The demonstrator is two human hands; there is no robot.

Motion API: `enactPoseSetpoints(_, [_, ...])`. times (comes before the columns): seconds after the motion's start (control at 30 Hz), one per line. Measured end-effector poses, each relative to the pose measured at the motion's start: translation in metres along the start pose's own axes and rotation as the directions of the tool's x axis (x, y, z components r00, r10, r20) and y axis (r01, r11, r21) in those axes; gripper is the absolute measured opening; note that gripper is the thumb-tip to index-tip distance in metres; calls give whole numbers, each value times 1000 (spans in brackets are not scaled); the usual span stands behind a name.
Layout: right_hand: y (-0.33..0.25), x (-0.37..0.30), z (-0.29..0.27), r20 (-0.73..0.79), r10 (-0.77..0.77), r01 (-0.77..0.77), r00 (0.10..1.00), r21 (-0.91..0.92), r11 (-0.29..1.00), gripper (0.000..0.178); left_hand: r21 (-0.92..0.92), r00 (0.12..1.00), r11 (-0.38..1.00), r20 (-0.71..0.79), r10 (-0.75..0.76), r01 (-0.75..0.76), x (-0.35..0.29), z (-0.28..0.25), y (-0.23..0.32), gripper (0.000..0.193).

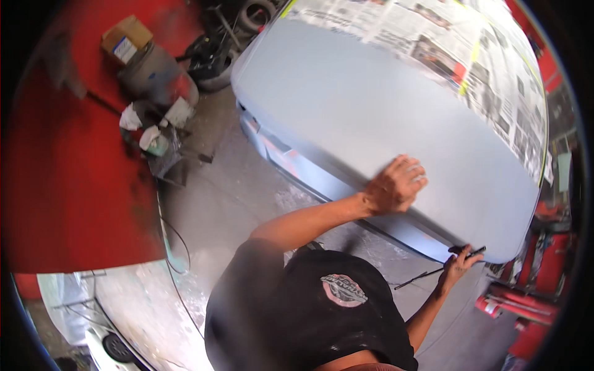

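A light grey car panel (371, 105) with a smooth, matte surface spreads in front of me. My left hand (396, 185) is at its near edge, slightly blurred, with fingers a little bent and apart. No object shows in it, and whether the palm touches the panel I cannot tell. By the panel's right near corner, my right hand (456, 267) is closed around a thin black rod-like thing (421, 276). One end of it sticks out to the left over the floor; a dark, wider part shows at the fingers.
Newspaper sheets (396, 31) edged with yellow tape cover the car beyond the panel. At left, a red panel (80, 185), a grey drum with a cardboard box (127, 38) and a cluttered stand (167, 154). Red equipment (520, 303) stands right; a thin hose (179, 297) crosses the floor.
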State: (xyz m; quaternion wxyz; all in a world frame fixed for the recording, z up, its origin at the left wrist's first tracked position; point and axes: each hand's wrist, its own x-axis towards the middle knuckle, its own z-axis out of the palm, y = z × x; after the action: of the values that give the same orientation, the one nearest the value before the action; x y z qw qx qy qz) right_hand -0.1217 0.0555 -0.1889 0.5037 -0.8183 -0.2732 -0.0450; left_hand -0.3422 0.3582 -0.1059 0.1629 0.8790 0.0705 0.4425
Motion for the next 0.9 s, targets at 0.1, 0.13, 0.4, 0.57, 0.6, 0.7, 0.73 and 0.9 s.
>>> enactPoseSetpoints(0.1, [-45, 3, 2, 8, 256, -255, 967, 110, 961, 96, -154, 992, 987, -122, 30, -49, -9, -11, -9, 35])
enactPoseSetpoints(0.13, [-59, 5, 5, 26, 300, -299, 953, 201, 933, 92, -202, 981, 976, -187, 44, -82, -12, -18, -14, 36])
enactPoseSetpoints(0.4, [-75, -1, 5, 69, 287, -294, 955, 146, 944, 92, -124, 534, 774, -656, -534, 621, -129, -151, -184, 45])
enactPoseSetpoints(0.57, [-41, 12, -1, 110, 222, -242, 969, 229, 943, 61, -453, 150, 497, -610, -778, 740, -198, -174, -272, 52])
enactPoseSetpoints(0.6, [-40, 13, 1, 117, 210, -231, 971, 225, 947, 61, -602, 133, 465, -512, -848, 648, -209, -167, -288, 54])
enactPoseSetpoints(0.7, [-39, 9, -5, 109, 256, -274, 961, 221, 936, 51, -759, 152, 421, -402, -903, 496, -203, -159, -282, 55])
enactPoseSetpoints(0.73, [-40, 9, -5, 108, 256, -274, 961, 216, 937, 51, -779, 160, 433, -406, -900, 455, -200, -160, -278, 56])
enactPoseSetpoints(0.9, [-30, 12, -9, 133, 253, -278, 958, 224, 934, 48, -670, 177, 418, -399, -900, 613, -225, -155, -294, 56])
